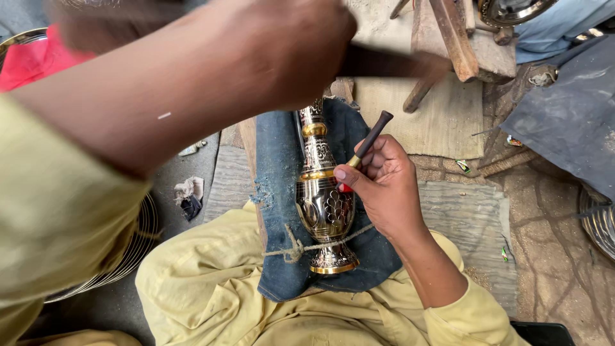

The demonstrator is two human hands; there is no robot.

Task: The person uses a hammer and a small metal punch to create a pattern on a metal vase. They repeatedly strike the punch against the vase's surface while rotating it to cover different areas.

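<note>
An engraved brass vase lies on a blue denim cloth across my lap, its base toward me. A thin cord runs over its foot. My right hand grips a dark-handled chisel, and the tool's tip rests against the vase's body. My left hand is raised above the vase's neck and is blurred. It is closed on a dark stick-like mallet that points right. My left forearm hides the top of the vase.
A stack of round metal plates sits at the left beside my knee. A red cloth lies top left and wooden pieces top right. A dark sheet and a metal rim are on the right. Scraps lie on the ground.
</note>
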